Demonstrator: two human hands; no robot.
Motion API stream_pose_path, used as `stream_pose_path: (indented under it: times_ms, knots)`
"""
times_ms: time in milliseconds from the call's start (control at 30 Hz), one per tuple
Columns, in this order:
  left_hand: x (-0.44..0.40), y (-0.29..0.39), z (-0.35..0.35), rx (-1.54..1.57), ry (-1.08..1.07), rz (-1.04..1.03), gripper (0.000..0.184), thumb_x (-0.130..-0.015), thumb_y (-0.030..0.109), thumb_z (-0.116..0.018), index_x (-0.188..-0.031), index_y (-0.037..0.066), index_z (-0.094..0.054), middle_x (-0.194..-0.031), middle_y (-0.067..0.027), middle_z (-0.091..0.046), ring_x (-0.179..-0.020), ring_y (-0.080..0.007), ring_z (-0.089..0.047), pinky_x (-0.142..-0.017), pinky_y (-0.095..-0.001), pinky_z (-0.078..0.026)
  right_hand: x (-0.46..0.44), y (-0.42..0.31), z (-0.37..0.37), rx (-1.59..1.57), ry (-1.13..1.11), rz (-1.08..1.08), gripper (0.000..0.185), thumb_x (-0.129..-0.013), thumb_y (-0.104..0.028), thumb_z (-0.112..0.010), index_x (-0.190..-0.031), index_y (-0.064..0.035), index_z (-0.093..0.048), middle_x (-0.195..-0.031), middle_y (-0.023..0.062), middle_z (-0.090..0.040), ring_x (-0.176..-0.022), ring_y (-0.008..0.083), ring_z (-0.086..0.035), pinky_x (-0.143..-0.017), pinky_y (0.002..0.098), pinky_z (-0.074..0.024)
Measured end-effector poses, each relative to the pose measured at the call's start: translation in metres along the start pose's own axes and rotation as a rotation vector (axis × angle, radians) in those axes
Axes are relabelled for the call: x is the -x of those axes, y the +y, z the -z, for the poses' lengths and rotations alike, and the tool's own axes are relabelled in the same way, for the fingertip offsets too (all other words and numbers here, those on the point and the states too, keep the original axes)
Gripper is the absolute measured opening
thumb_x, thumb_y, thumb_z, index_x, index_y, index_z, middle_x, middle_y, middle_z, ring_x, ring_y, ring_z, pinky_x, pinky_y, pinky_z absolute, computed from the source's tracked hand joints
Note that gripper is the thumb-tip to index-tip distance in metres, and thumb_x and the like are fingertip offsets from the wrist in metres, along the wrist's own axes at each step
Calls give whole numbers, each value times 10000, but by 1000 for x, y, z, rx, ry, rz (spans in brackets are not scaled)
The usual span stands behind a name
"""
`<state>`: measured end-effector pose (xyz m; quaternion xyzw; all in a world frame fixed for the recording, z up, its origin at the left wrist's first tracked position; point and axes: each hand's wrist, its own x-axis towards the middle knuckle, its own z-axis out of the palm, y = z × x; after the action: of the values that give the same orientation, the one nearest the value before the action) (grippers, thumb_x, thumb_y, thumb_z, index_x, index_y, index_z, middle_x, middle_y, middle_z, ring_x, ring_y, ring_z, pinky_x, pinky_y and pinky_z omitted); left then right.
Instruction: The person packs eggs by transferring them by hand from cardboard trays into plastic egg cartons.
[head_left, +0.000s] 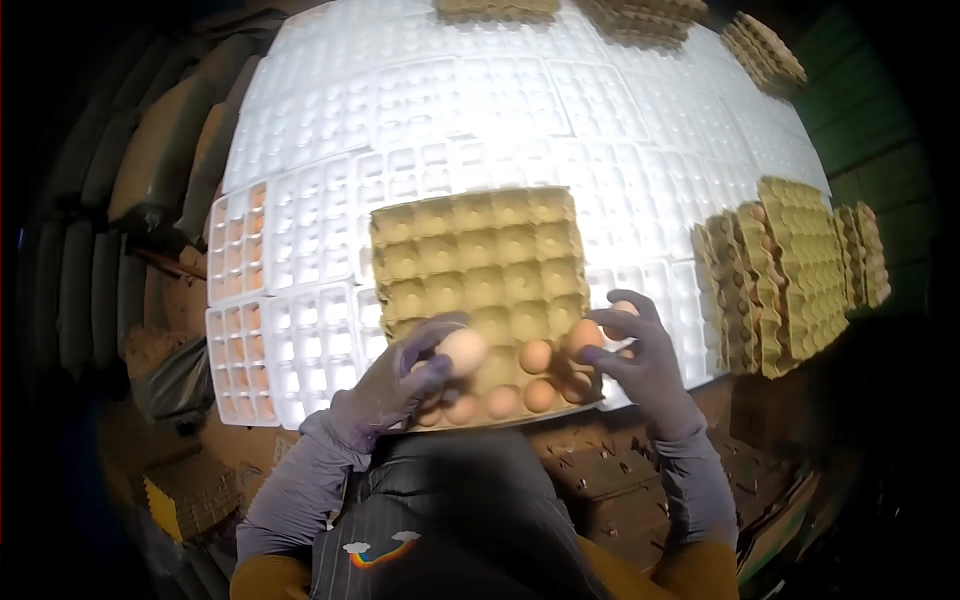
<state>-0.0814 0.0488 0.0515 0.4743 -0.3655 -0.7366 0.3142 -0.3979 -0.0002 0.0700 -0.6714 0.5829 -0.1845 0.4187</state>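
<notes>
A brown cardboard egg tray (475,240) lies in front of me, its far cups bare and several eggs (503,402) sitting in the cups nearest my body. My left hand (405,375), gloved, is closed round a pale egg (463,352) above the tray's left side. At the right edge my gloved right hand (640,350) grips a brown egg (586,337) between thumb and fingers. Another egg (624,308) shows against its fingers; whether that hand holds it too is hard to tell. One egg (535,356) rests in a cup between the hands.
White plastic egg trays (420,100) cover the table under bright light. Those at the left edge hold brown eggs (237,240). Stacked cardboard trays (805,270) stand at the right, with more stacks (640,22) along the back. Filled sacks (160,150) lie at the left.
</notes>
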Motion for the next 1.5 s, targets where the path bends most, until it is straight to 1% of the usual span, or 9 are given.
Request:
stream_pose_path:
  times_ms: [133, 233, 400, 467, 700, 1033, 1133, 1267, 1500]
  knots:
    - [18, -3, 23, 166, 141, -2, 759, -973, 644, -454, -1409, 28, -530, -1059, -105, -672, -722, -166, -644, -600, -296, -546, -18, -29, -53, -1277, -349, -153, 548, -1040, -442, -516, -1404, -34, -520, -1214, 95, -639, -1029, 161, -646, -792, 320, -577]
    - [26, -27, 69, 352, 85, -106, 880, -1007, 705, -198, -1412, -11, -514, -1143, -153, -677, -906, -212, -664, -815, -348, -567, -36, -97, -84, -799, -304, 7, 481, -1068, -279, -517, -1490, -72, -413, -1253, 95, -623, -1086, 193, -641, -920, 330, -554]
    - [82, -11, 165, 137, 386, -43, 530, -998, 311, -666, -1380, -28, -523, -1272, -119, -586, -983, -187, -647, -823, -304, -557, -91, -168, -153, -712, -454, 117, 502, -1092, -345, -447, -1474, -19, -443, -1321, 107, -612, -1155, 205, -614, -1022, 346, -479]
    - [93, 0, 224, 26, 503, -48, 514, -944, 263, -736, -1326, -38, -571, -1278, -107, -566, -995, -184, -635, -818, -303, -558, -130, -203, -192, -895, -438, -291, 512, -1088, -372, -447, -1452, -14, -478, -1245, 97, -650, -1130, 188, -615, -1007, 334, -471]
    - [15, 51, 451, -1077, 1124, -328, 475, -796, 320, -831, -1210, 140, -683, -1364, -131, -486, -1170, -353, -597, -944, -438, -547, -325, -246, -362, -325, -172, 273, 457, -874, -349, -779, -1219, -60, -698, -1172, 86, -605, -952, 178, -639, -832, 326, -539]
    - [-80, 94, 530, -1500, 871, 90, 458, -882, 318, -755, -1309, 199, -641, -1414, -113, -473, -1210, -333, -586, -1008, -443, -524, -433, -256, -430, 475, 128, 640, 301, -867, -198, -719, -1168, -194, -703, -1330, 140, -544, -1161, 353, -603, -914, 434, -556]
    - [-98, 107, 554, -1319, 808, -221, 419, -930, 287, -690, -1337, 206, -627, -1380, -127, -523, -1179, -315, -618, -1006, -440, -524, -440, -270, -452, 495, 31, 907, 229, -849, -114, -678, -1062, -181, -730, -1264, 110, -599, -1126, 328, -612, -906, 425, -558]
    - [-126, 124, 566, -1394, 656, -47, 433, -947, 238, -645, -1377, 202, -603, -1288, -144, -612, -1142, -300, -650, -992, -421, -525, -459, -283, -460, 260, 66, 695, 210, -877, -131, -675, -1072, -186, -729, -1153, 100, -634, -1110, 322, -609, -887, 433, -544]
    - [-219, 98, 557, -962, 829, -684, 492, -965, 224, -590, -1442, 117, -533, -1374, -208, -581, -1259, -379, -550, -1103, -434, -408, -490, -263, -452, -59, 328, 604, 528, -844, 60, -577, -1332, -141, -588, -1154, 155, -625, -1102, 328, -593, -944, 413, -502]
